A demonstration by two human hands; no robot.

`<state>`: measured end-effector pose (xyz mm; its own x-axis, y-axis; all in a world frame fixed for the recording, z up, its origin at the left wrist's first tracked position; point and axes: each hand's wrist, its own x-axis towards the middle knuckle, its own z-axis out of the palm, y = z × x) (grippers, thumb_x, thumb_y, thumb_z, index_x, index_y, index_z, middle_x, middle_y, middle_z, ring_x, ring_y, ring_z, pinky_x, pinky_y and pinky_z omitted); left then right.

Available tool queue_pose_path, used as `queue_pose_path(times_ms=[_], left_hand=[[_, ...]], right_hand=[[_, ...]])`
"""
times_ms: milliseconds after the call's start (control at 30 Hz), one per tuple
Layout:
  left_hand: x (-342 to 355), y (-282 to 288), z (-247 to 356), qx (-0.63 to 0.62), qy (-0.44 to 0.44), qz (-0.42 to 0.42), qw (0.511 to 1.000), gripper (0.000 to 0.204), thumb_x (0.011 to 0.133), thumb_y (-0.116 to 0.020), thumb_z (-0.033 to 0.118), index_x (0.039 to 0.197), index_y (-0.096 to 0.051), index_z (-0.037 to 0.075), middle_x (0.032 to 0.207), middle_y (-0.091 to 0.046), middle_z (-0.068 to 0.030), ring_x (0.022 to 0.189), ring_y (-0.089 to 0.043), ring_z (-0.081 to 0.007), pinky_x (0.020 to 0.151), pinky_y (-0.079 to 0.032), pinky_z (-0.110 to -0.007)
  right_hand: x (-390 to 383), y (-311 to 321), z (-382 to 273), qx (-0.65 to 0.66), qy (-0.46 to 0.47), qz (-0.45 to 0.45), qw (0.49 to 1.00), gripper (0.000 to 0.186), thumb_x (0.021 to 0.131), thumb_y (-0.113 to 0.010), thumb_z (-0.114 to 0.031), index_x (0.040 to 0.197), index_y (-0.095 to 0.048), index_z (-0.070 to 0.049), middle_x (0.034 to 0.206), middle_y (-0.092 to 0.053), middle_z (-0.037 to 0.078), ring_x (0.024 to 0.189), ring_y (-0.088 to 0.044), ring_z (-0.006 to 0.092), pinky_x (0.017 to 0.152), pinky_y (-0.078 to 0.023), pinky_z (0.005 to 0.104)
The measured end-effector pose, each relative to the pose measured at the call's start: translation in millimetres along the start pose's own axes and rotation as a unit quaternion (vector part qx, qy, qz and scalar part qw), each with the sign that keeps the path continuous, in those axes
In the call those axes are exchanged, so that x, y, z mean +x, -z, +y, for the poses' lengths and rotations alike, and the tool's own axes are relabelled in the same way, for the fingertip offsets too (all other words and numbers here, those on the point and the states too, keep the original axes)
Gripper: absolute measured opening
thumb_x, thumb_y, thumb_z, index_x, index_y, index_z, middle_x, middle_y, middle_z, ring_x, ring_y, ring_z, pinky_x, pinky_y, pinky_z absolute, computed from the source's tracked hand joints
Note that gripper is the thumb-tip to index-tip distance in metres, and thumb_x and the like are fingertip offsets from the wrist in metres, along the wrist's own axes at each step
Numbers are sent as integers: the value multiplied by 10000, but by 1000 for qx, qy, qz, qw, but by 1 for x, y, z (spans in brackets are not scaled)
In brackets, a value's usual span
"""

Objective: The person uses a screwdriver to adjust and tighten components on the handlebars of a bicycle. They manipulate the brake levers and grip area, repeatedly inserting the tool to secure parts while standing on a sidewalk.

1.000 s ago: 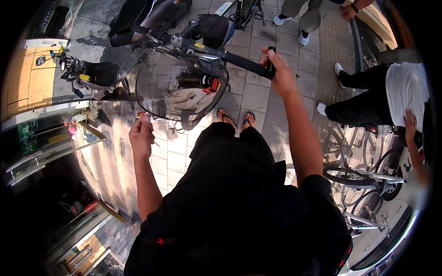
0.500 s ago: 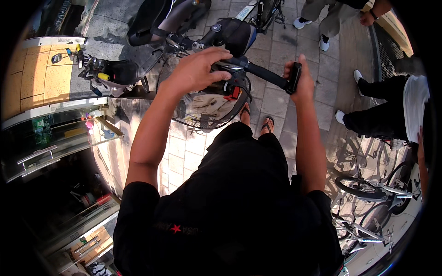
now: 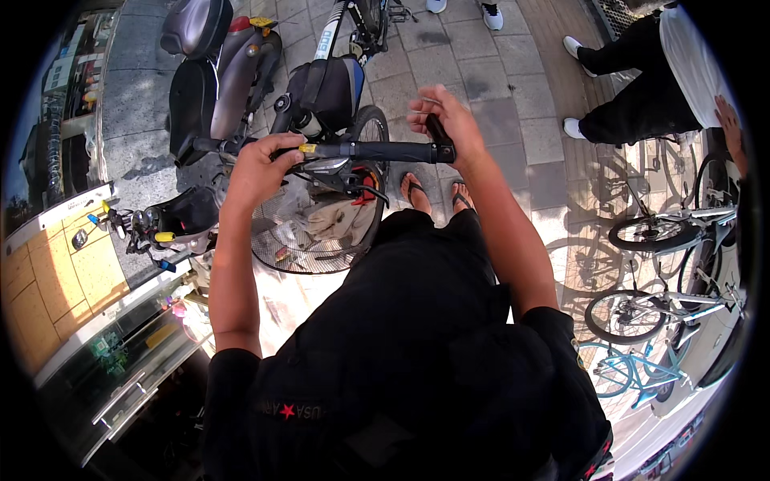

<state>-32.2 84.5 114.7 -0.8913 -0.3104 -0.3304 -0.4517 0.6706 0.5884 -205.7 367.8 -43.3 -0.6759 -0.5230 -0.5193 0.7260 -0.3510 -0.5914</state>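
The bicycle's black handlebar grip (image 3: pixel 393 152) lies nearly level before me. My left hand (image 3: pixel 261 167) is closed round the bar just left of a small yellow label (image 3: pixel 308 148), thumb below and fingers over the top. Against the grip's outer end rests my right hand (image 3: pixel 455 128), its fingers raised and apart. A stubby black bar end (image 3: pixel 439 131) stands up by its palm. Under the bar, a wire mesh basket (image 3: pixel 289 258) holds a beige cloth (image 3: pixel 341 223) and a red item (image 3: pixel 371 186). A dark bag (image 3: pixel 325 90) sits behind the handlebar on the bicycle.
A grey scooter (image 3: pixel 233 92) stands at the far left, with another scooter's handlebar and mirrors (image 3: pixel 152 224) nearer. Two people stand right, one in black trousers (image 3: pixel 634 104). Several parked bicycles (image 3: pixel 642 313) line the right. A glass-fronted shop counter (image 3: pixel 136 353) is at left.
The handlebar has swung to nearly level and shifted left in view. My left hand has closed round the bar; my right fingers have lifted off the bar end and spread.
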Motion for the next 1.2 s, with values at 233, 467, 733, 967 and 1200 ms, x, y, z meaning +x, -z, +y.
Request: queue_pose_path(times_ms=[233,467,733,967,1200], left_hand=[[0,-3,21,14,54,2,998,292,943,-788,74,1230,-773,26,1239,-780,-89,1093,-709,-134,993,-531,-288],[8,-5,23,23,54,-5,998,301,944,-796,82,1235,-770,10,1217,-786,-77,1081,-701,-115,986,-532,-276],[4,-7,23,34,47,-2,998,314,956,-777,68,1264,-764,9,1200,-779,-70,1053,-687,-104,967,-525,-261],[8,-6,21,36,29,-10,999,319,971,-759,82,1281,-754,2,1200,-775,-66,1060,-684,-108,968,-522,-266],[0,-6,30,92,-6,14,996,326,951,-805,135,1259,-766,36,1167,-774,-43,935,-659,-89,867,-532,-258]], right_hand=[[5,-3,-19,90,74,-115,986,329,1107,-560,-264,1259,-621,22,770,-647,61,703,-664,198,697,-563,332],[-2,-16,-44,31,121,-200,972,309,1111,-567,-270,1243,-644,-2,797,-669,58,657,-633,156,633,-539,302],[-27,-10,-56,-188,59,-213,957,510,1069,-523,-492,1038,-734,-28,768,-691,64,639,-622,136,626,-506,297],[-31,3,-45,-101,79,-266,955,455,1045,-589,-449,1032,-755,-26,868,-711,34,795,-635,107,752,-510,260],[-76,5,22,-62,104,-23,992,537,978,-750,-366,1322,-590,14,968,-699,56,796,-661,118,743,-538,301]])
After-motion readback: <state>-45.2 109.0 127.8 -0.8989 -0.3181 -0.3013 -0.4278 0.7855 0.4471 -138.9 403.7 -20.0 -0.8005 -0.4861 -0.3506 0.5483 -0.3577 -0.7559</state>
